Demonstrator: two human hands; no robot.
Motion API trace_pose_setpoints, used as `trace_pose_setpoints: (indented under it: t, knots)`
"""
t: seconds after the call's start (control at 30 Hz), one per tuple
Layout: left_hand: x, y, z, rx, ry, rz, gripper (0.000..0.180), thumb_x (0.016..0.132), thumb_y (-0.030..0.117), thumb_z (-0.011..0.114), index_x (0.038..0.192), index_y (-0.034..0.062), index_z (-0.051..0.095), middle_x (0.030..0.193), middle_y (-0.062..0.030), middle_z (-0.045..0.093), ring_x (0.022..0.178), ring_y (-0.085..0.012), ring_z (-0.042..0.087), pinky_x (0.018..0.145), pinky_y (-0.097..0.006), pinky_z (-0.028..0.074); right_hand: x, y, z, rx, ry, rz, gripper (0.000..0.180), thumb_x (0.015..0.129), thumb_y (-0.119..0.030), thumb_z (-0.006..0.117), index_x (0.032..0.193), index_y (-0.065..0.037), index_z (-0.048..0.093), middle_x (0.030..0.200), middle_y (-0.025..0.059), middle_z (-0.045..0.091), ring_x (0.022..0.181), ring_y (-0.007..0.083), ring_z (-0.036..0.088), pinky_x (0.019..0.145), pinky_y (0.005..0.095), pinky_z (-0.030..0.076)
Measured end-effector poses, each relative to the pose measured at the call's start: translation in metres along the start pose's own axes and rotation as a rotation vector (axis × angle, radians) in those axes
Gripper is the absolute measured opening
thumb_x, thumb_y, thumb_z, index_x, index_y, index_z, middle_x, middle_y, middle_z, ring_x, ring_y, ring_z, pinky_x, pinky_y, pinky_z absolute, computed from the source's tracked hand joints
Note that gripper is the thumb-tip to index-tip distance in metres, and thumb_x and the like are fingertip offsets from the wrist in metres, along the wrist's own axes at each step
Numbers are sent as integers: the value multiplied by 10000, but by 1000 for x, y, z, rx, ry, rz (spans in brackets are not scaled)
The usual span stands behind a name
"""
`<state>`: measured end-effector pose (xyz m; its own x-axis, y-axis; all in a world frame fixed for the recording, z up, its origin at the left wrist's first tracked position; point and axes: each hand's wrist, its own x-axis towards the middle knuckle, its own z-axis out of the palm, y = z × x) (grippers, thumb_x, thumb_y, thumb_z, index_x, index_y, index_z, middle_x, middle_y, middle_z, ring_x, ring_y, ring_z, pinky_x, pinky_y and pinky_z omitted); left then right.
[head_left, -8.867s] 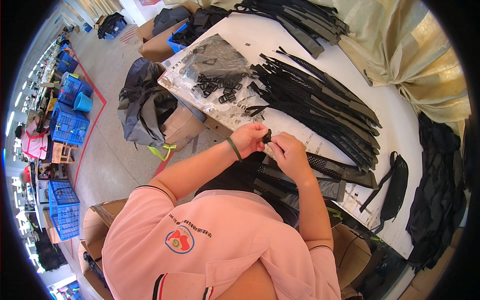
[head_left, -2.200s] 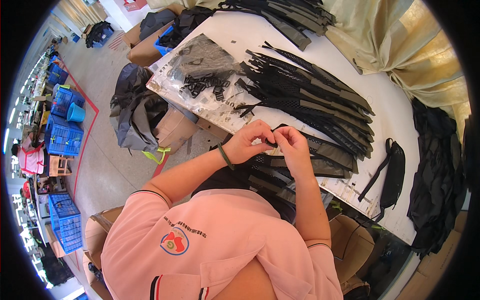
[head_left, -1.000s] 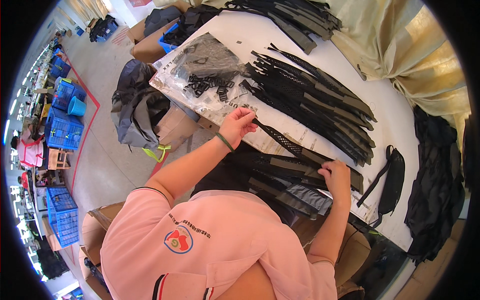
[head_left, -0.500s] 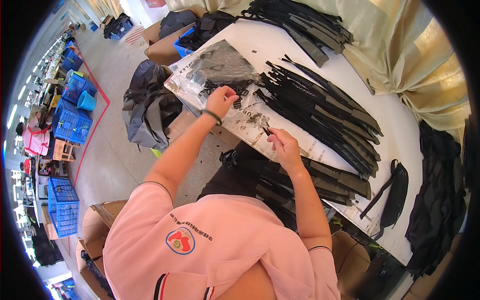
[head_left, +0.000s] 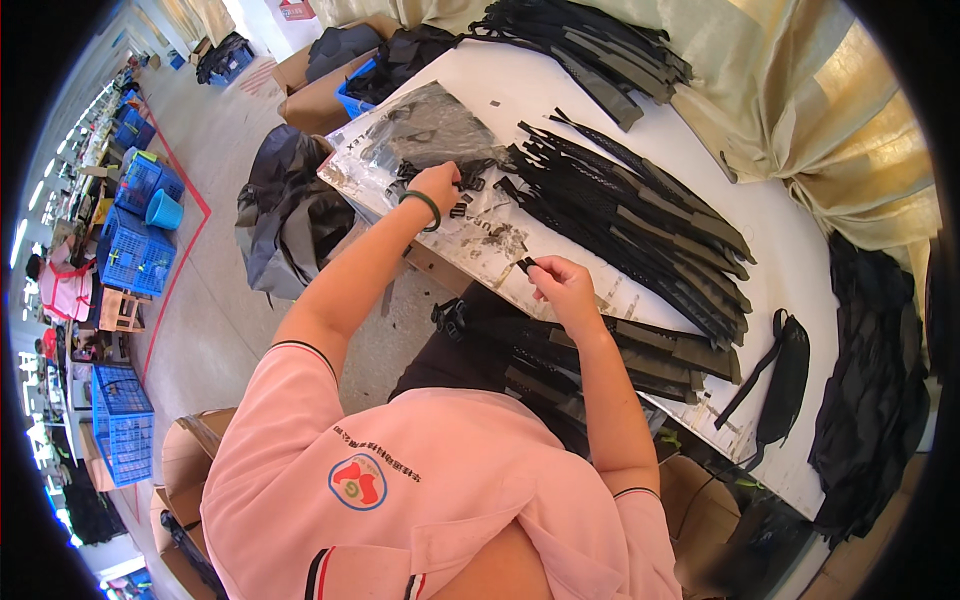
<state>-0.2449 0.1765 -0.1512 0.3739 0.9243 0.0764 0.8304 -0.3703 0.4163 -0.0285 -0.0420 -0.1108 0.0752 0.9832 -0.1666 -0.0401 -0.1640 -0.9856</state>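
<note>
Your left hand (head_left: 436, 187) reaches out over the clear plastic bag (head_left: 420, 135) of small black buckles (head_left: 470, 182) at the near-left end of the white counter (head_left: 640, 110), its fingers curled down among the loose pieces. They look closed on one of them, though the hand itself hides the grip, so you cannot tell for certain. A dark band sits on that wrist.

Your right hand (head_left: 565, 290) is nearer your body, at the counter's front edge, with thumb and forefinger pinched together on a single small black buckle (head_left: 525, 264).

Just beyond the right hand, a long fanned stack of black webbing straps (head_left: 640, 225) lies across the middle of the counter. More straps (head_left: 600, 355) rest under your right forearm, hanging over the edge. Another bundle of straps (head_left: 590, 50) lies at the far end, beside a beige curtain (head_left: 840, 120). A black pouch (head_left: 785, 375) lies off to the right, and blue crates (head_left: 135, 255) stand on the floor to your left.
</note>
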Motion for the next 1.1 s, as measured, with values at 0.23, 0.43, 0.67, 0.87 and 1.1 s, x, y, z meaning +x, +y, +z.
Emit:
trace_pose_setpoints:
  t: [0.23,0.43,0.67,0.87,1.1]
  knots:
    - [-64,90,-22,-942,-153,155,170,823,-16,603,992,6,594,870,-13,640,791,-69,611,716,-206,493,-13,-14,-10,286,-11,106,129,838,-134,632,879,-13,648,715,-1,596,596,72,521,571,206,426]
    - [-110,133,-8,-1182,-255,183,182,835,-28,609,1015,-9,587,926,-32,628,828,-77,604,738,-222,491,-20,-22,-12,468,-100,207,130,834,-134,620,878,-15,646,726,30,604,590,101,520,559,229,416]
    - [-117,138,-5,-1082,-210,285,193,823,-59,593,1009,-11,582,926,-37,611,830,-98,593,737,-226,469,-29,-23,-19,611,-30,190,113,835,-113,612,883,-15,640,736,37,602,598,107,511,572,231,412]
    - [-120,141,-5,-1081,-33,363,168,769,-40,638,931,-1,612,863,-43,617,777,-98,584,688,-235,477,-34,-26,-5,480,99,35,97,845,-112,619,865,-21,644,730,21,597,598,83,501,572,221,404]
    - [-125,156,-25,-767,231,612,189,737,-72,641,908,4,614,883,-97,606,777,-203,609,685,-281,489,-37,-29,-3,644,83,14,110,862,-116,608,896,-17,641,761,9,599,630,70,500,587,207,398]
